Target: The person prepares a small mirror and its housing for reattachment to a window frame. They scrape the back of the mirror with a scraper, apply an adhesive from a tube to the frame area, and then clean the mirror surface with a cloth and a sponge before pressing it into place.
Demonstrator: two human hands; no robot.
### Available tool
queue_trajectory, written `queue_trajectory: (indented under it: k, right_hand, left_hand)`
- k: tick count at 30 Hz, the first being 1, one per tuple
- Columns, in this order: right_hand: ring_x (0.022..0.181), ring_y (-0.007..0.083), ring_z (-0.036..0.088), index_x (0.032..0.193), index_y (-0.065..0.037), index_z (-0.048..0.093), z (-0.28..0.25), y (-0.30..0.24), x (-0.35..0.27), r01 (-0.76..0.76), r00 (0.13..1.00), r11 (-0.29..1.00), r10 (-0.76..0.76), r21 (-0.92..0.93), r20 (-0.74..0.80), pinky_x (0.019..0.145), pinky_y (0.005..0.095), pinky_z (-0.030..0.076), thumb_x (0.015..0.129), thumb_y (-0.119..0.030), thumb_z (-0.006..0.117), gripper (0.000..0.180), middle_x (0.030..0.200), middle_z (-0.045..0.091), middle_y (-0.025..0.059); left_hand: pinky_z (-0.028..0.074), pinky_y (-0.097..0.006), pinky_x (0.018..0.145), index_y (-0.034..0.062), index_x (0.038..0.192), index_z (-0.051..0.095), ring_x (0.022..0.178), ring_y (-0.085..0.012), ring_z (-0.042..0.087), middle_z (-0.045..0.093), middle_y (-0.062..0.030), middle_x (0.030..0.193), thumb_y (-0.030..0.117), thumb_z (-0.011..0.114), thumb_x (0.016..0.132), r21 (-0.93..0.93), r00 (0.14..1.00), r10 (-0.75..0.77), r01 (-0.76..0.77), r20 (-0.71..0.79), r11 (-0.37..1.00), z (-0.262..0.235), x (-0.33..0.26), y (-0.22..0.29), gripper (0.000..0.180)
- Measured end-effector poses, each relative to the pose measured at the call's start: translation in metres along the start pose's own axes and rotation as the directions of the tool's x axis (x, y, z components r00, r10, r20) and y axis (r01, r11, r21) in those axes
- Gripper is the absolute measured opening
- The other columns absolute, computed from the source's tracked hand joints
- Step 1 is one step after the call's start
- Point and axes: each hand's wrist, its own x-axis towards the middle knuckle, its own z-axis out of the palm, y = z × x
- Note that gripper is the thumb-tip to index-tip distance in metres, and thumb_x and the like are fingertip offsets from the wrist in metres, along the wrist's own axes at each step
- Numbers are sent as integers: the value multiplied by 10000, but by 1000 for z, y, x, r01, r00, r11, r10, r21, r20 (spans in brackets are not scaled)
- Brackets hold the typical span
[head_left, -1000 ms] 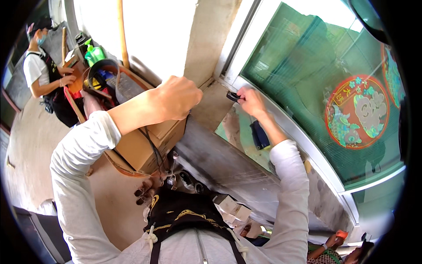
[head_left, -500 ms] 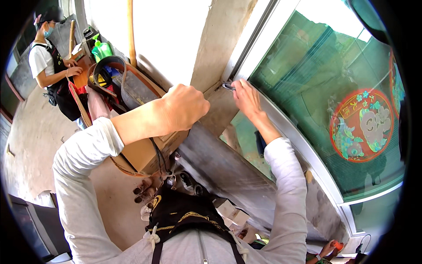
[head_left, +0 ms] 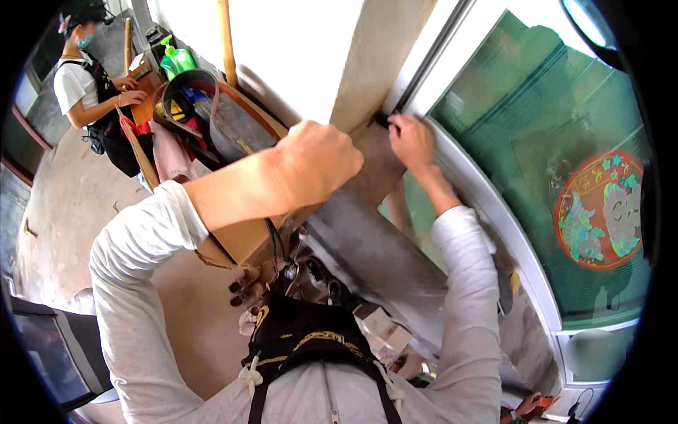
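My left hand (head_left: 321,159) is closed in a fist, raised above the sill beside the pale wall corner. Its fingers face away, so anything inside them is hidden. My right hand (head_left: 412,143) is at the lower corner of the white window frame (head_left: 487,201), fingers curled together. A small dark thing (head_left: 382,119) shows by its fingertips, too small to name. Right of that hand stands the green glass pane (head_left: 515,141) with a round red decoration (head_left: 600,210). Below both hands runs a grey ledge (head_left: 374,244).
A cardboard box (head_left: 244,240) with a grey bag (head_left: 233,124) and a green pump bottle (head_left: 176,60) stands at left. Behind it a person (head_left: 88,92) works at the box. Shoes (head_left: 247,283) lie on the floor below. Another person's hand (head_left: 528,404) shows at lower right.
The whole view has shifted, moving the scene rightward. My right hand's fingers, stretched over a small pale thing at the frame corner before, are now curled in. My left fist stays closed.
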Motion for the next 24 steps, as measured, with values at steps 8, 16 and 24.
queue_trajectory:
  k: [8,16,24]
  right_hand:
    - [817,310,685,901,-73,740,-128,28,-21,-373,784,918,388,-132,485,737,402,527,815,-295,689,244,829,711,135]
    - [849,348,679,872,-12,719,-165,12,-102,-184,560,850,504,-494,658,742,443,540,724,-446,741,459,863,700,186]
    - [716,358,667,820,0,690,-158,-1,-77,-332,673,890,456,-313,582,660,443,510,761,-353,728,360,711,670,193]
  left_hand:
    - [577,-368,639,31,755,680,726,-286,703,686,-126,739,69,697,716,2,998,35,-35,-53,999,8,2,-7,58]
    - [522,-420,661,-3,731,661,714,-340,647,633,-154,697,115,669,740,-16,990,81,-83,-116,996,15,10,-14,119]
    - [558,-377,621,44,761,664,706,-284,692,663,-122,704,73,691,717,98,994,95,-90,-52,991,7,6,0,59]
